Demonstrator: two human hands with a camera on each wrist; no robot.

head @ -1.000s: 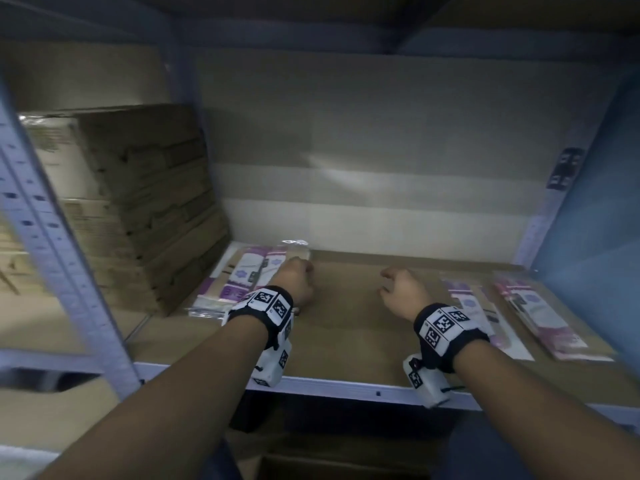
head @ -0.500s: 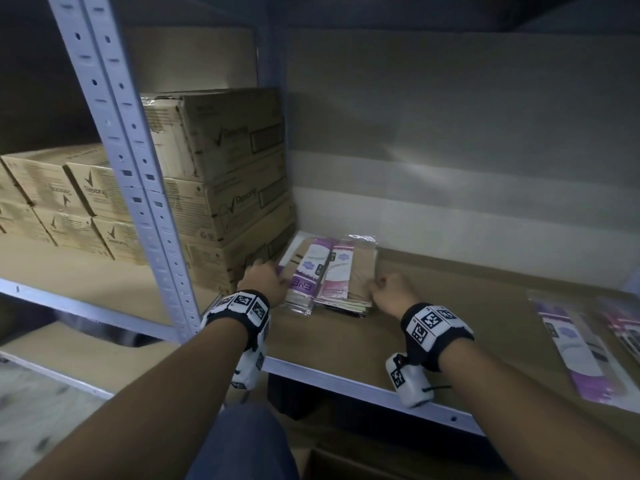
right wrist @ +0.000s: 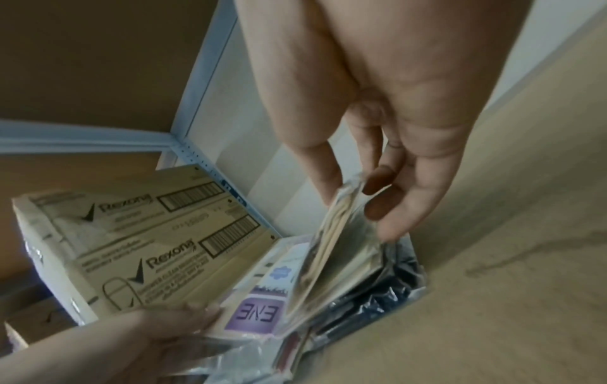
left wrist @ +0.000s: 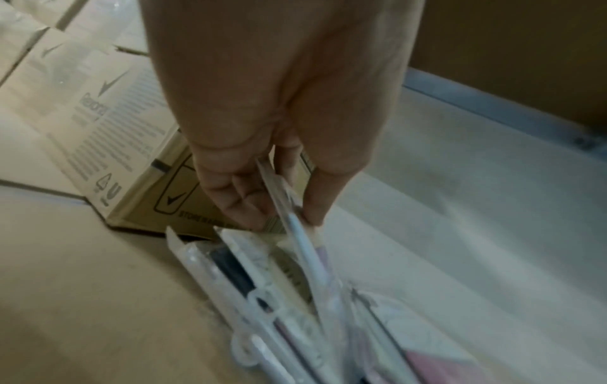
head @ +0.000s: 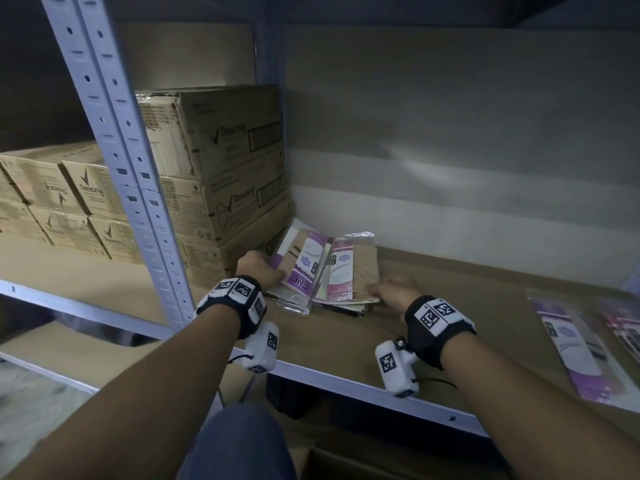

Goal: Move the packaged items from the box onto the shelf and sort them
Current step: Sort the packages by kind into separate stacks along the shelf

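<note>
A pile of flat packets (head: 322,268) in clear plastic, with purple and pink labels, lies on the cardboard-lined shelf (head: 485,306) beside the stacked cartons. My left hand (head: 258,268) pinches the near left edge of the purple-labelled top packet (left wrist: 295,233) between thumb and fingers (left wrist: 246,207). My right hand (head: 394,292) pinches the right edge of the pink-labelled packet (right wrist: 331,246) and lifts that edge off the pile. The right wrist view also shows my left hand (right wrist: 164,332) at the purple ENE label (right wrist: 259,311).
Brown Rexona cartons (head: 235,161) are stacked against the pile's left side, behind a grey perforated upright (head: 131,174). Two more packets (head: 575,348) lie flat at the shelf's right end. An open cardboard box (head: 346,465) sits below the shelf's metal front edge (head: 346,375).
The view has swung left. My right hand moved left from mid-shelf to the pile's right edge, my left hand shifted to its left edge, and both have taken hold of packets.
</note>
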